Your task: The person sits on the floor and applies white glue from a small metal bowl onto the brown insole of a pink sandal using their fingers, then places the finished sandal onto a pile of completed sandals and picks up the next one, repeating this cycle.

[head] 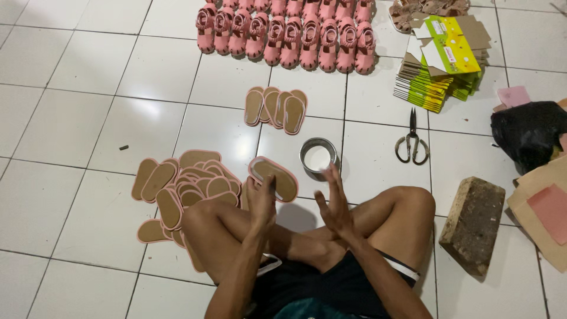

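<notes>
Head view: left hand (260, 199) pinches pink-edged brown sandal insole (274, 178) above the knees, right hand (334, 207) fingers spread wide (empty) near round metal tin (318, 158); grip the edge firmly.

White tiled floor (77, 118) everywhere. Up at 12 o'clock there's a double row of pink kids' sandals (286, 29). At 2 o'clock, a stack of flattened yellow-green cartons (443, 65), with scissors (412, 142) lying just below it. Black plastic bag (525, 133) at 3 o'clock, brown cardboard sheets (543, 207) under it. Rough brick-like block (472, 224) sits around 4 o'clock.
</notes>
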The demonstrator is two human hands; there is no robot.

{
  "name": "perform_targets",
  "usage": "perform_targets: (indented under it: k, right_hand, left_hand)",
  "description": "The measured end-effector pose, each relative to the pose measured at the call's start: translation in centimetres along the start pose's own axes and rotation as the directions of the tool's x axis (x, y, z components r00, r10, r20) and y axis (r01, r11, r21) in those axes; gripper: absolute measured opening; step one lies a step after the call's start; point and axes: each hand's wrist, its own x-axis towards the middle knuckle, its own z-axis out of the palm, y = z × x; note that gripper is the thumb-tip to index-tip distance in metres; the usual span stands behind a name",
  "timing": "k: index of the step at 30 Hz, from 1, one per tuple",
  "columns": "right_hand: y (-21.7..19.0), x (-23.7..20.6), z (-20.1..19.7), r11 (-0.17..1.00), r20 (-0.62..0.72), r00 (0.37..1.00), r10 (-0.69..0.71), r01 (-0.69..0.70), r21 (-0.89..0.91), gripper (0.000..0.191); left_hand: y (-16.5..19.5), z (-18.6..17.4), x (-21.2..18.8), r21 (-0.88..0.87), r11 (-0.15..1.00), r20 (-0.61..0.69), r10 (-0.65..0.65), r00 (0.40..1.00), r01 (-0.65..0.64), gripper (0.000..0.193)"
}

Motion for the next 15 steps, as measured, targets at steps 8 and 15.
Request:
perform_targets:
  k: [8, 15]
  right_hand:
    - [2.7, 8.5, 0.6, 0.740, 0.188, 0.945, 0.267, -0.076, -0.668, 0.079]
    - [3.7, 6.7, -0.2, 0.747, 0.179, 0.968, 0.174, -0.011, -0.665, 0.075]
  left_hand:
    - [-1.1, -5.1, 2.1, -0.021, 0.997, 0.001, -0.081, 0.997, 0.081, 0.041]
    - [-0.4, -4.2, 2.1, -0.131, 0.983, 0.124, -0.111, 0.986, 0.127, 0.040]
